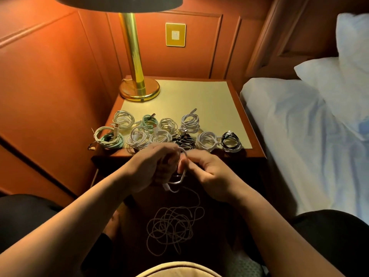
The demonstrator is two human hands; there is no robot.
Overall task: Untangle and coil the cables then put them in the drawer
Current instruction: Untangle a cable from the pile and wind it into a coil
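Note:
A white cable (182, 174) runs between my two hands in front of the nightstand. My left hand (153, 166) grips a few loops of it, fingers curled round them. My right hand (207, 170) pinches the strand just beside the left. The rest of that cable hangs down into a loose tangle (175, 226) on the dark floor between my knees. Several coiled cables (165, 132), white, teal and black, lie in two rows along the front of the nightstand top (209, 100). The drawer front below is in shadow and hard to make out.
A brass lamp (137, 84) stands at the nightstand's back left corner. Orange panelled wall with a gold wall plate (175, 35) is behind. A bed (299, 136) with white sheets and pillows lies to the right.

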